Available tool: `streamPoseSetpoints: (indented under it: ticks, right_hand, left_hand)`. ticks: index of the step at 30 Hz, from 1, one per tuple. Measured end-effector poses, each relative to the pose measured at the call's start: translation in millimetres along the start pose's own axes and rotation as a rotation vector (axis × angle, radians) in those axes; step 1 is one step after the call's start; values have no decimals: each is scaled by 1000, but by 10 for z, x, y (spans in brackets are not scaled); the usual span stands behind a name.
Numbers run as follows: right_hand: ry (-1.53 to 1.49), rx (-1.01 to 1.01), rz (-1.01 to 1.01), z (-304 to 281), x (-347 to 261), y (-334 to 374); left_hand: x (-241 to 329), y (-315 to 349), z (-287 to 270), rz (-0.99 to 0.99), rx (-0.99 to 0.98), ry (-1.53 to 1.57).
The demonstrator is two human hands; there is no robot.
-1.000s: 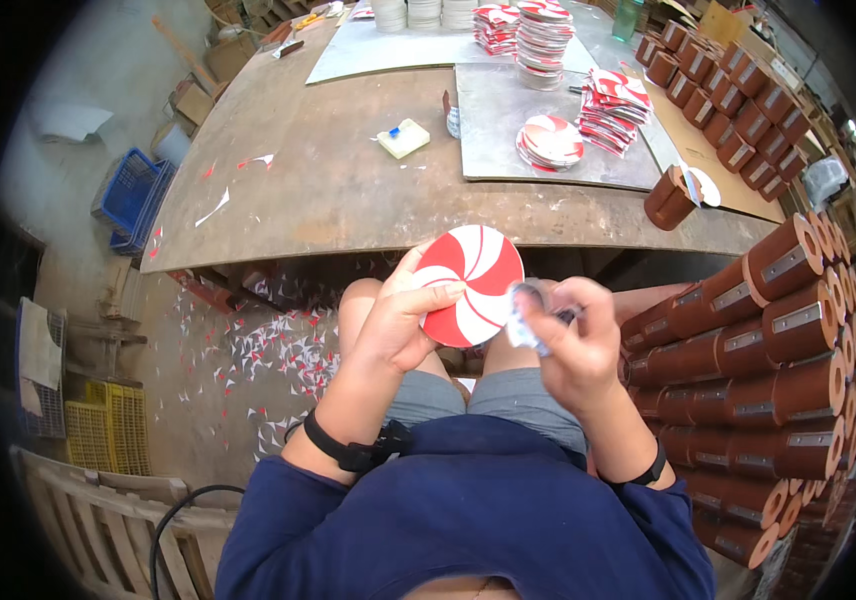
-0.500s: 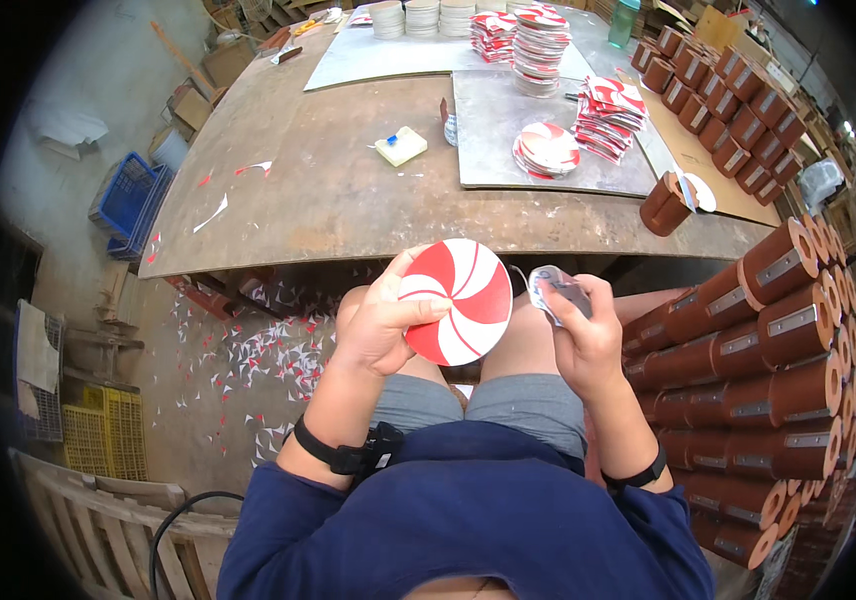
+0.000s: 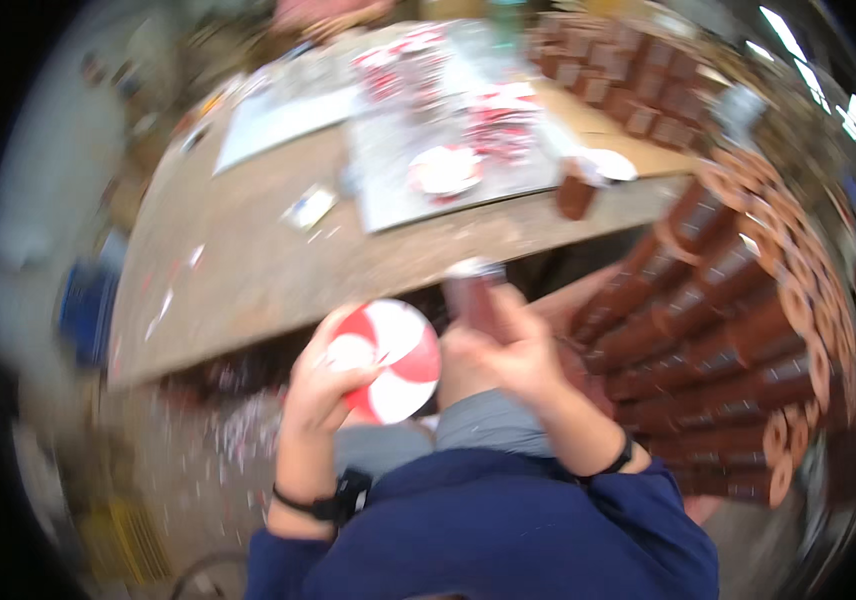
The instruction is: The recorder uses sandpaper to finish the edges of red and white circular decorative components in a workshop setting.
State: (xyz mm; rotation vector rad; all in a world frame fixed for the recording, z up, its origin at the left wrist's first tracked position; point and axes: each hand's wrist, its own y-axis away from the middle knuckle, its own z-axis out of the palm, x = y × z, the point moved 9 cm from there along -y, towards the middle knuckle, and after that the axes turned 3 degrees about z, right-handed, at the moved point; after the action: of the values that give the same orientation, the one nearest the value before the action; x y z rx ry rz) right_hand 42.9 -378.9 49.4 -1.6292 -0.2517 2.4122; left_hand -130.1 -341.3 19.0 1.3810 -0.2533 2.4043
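Note:
My left hand [image 3: 323, 375] grips a round disc [image 3: 403, 365] with a red and white swirl, its thumb lying across the face. To the right, my right hand [image 3: 513, 345] is closed round a dark brown cylinder [image 3: 475, 298] with a pale top. Motion smears that hand and the cylinder, so their finer details do not show. Both hands are over my lap, in front of the table edge. On the grey board [image 3: 388, 205] beyond lies a low pile of swirl discs [image 3: 445, 172], with a taller stack of red and white pieces [image 3: 501, 125] behind it.
Brown cylinders [image 3: 708, 290] are piled high close on my right; more [image 3: 628, 75] stand at the table's far right. A single cylinder [image 3: 575, 190] stands near the table edge [image 3: 278, 325]. Across the table shows another person's arm [image 3: 348, 20]. Paper scraps [image 3: 248, 430] litter the floor.
The view has shifted and blurred. My right hand has let go of the thin clear film and now holds a brown cylinder. My left hand still has the swirl disc. A person appears beyond the table.

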Motion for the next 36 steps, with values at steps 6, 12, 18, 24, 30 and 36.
streamPoseSetpoints:
  ticks: [6, 12, 18, 24, 30, 36]
  right_hand:
    - [-28, 10, 67, 214, 304, -71]
    - [292, 268, -164, 61, 286, -19]
    - [479, 90, -396, 310, -98, 113]
    - [816, 45, -693, 382, -372, 236]
    - [774, 170, -738, 211, -482, 246]
    - [863, 60, -708, 250, -343, 231]
  left_hand:
    - [91, 23, -41, 78, 41, -45]
    - [-475, 38, -140, -109, 454, 342]
    - [-293, -83, 34, -62, 269, 196]
    - [-259, -168, -219, 132, -13, -287]
    - [-304, -169, -195, 8, 144, 90]
    - [-163, -136, -252, 88, 39, -176]
